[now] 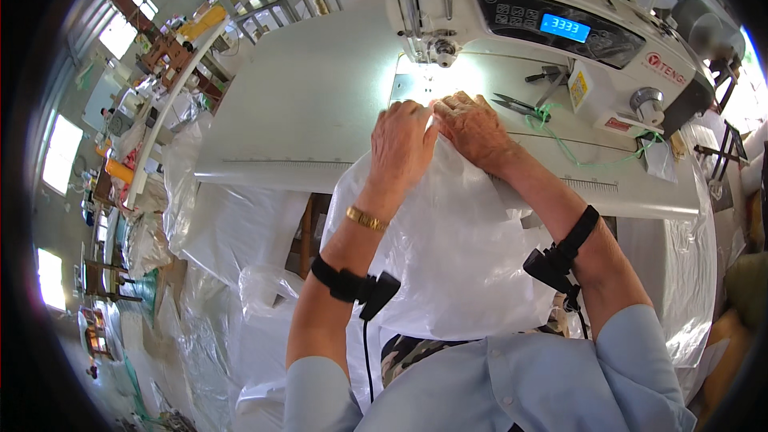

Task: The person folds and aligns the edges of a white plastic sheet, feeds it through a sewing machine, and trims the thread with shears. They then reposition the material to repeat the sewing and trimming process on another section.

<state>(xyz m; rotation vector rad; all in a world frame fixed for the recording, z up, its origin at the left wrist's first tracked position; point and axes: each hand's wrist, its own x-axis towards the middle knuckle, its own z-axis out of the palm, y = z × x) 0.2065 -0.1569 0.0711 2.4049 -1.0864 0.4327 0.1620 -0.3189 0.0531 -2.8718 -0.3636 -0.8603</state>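
Observation:
My left hand point(402, 141) and my right hand point(474, 130) meet side by side just in front of the needle area of a white sewing machine point(512, 24). Both are closed on the top edge of a white translucent plastic sheet point(448, 248), which hangs from them over the table's front edge onto my lap. The fingertips are bunched close together, so the exact pinch is partly hidden. Bright light falls on the metal needle plate point(412, 86) just beyond my fingers.
Right of my right hand, dark thread snips point(520, 106) lie on the sewing table point(296, 112) beside a loose green thread point(564, 148). Ruler markings run along the table's front edge. More plastic sheeting point(240, 228) hangs at left; a cluttered bench stands beyond.

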